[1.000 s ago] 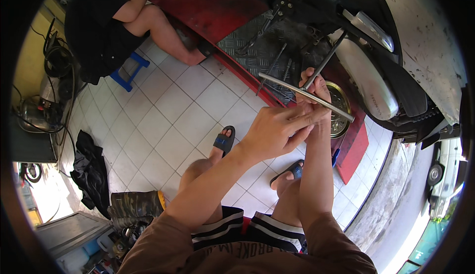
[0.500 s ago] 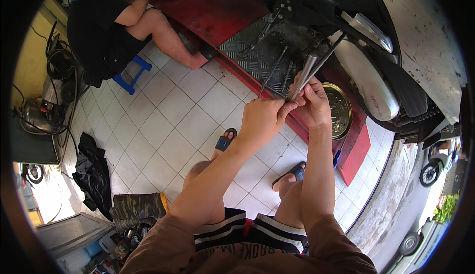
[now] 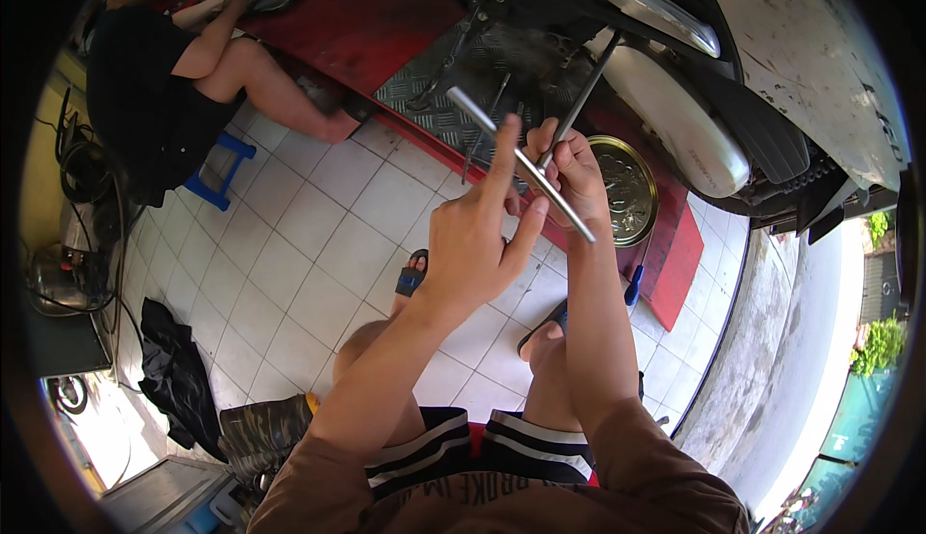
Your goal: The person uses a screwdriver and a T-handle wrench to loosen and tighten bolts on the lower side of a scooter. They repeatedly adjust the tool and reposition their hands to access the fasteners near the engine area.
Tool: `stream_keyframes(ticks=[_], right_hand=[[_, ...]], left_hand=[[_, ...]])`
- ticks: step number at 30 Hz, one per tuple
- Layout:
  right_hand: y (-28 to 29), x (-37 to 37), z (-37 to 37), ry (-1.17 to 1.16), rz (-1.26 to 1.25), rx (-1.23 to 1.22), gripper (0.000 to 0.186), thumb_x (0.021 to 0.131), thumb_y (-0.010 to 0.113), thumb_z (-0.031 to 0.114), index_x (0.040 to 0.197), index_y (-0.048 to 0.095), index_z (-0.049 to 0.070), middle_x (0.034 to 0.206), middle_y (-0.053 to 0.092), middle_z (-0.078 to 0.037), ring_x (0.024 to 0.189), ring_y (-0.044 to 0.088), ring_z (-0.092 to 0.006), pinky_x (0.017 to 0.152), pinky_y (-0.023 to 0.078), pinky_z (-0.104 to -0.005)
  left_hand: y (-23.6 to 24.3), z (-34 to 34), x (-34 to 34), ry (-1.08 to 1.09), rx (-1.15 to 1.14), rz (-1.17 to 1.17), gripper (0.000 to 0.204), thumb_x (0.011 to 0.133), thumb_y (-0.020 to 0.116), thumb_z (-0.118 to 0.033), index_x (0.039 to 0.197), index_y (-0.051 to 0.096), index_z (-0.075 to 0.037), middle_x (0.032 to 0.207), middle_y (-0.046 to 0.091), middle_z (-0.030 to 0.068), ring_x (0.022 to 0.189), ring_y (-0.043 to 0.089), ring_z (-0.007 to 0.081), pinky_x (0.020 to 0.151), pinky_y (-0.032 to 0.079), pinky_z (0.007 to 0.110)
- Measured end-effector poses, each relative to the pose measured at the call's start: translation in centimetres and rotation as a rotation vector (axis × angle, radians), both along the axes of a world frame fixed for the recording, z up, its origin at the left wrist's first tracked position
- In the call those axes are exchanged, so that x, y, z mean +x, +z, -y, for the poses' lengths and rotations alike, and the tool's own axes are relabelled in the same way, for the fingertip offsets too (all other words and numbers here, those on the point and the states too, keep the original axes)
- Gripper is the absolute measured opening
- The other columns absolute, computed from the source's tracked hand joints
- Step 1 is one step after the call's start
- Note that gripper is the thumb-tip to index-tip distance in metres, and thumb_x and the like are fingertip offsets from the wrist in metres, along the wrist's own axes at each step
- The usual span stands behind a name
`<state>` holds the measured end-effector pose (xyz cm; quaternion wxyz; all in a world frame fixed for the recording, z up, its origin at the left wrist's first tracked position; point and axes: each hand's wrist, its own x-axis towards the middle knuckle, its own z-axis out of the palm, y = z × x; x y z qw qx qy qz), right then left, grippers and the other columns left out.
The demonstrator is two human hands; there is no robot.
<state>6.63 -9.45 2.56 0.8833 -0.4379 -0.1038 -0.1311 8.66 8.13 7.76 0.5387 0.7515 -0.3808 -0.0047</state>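
A metal T-handle wrench (image 3: 569,215) runs from my hands up to the underside of a motorbike (image 3: 666,23), its silver crossbar lying diagonally across the dark shaft. My right hand (image 3: 574,172) is closed round the wrench near the junction of shaft and bar. My left hand (image 3: 477,225) has its index finger raised against the crossbar and its thumb apart, close to the bar's lower half. Just right of my right hand a round brass-coloured metal tray (image 3: 625,208) with small parts sits on a red platform (image 3: 680,293).
A person in black (image 3: 135,90) sits at upper left on a blue stool (image 3: 217,182). Loose tools (image 3: 434,90) lie on the platform's tread plate. Hoses and equipment (image 3: 77,158) line the left wall, black cloth (image 3: 169,370) and camouflage boots (image 3: 265,433) below. A street shows at right.
The crossbar has swung from nearly upright half a second ago to a diagonal pointing upper left. My left hand's fingers have opened from their grip, the index now raised. The view has shifted slightly.
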Motion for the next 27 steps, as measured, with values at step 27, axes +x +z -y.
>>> stream_keyframes(ticks=[27], right_hand=[[1.1, 0.6, -0.8, -0.092, 0.046, 0.251, 0.029, 0.093, 0.064, 0.032, 0.092, 0.055, 0.004, 0.068, 0.041, 0.004, 0.056, 0.033, -0.0044, 0.051, 0.027, -0.0211]], left_hand=[[-0.8, 0.0, -2.4, -0.118, 0.105, -0.153, 0.055, 0.087, 0.064, -0.016, 0.131, 0.045, 0.013, 0.052, 0.053, 0.0046, 0.039, 0.05, 0.0144, 0.042, 0.039, 0.026]])
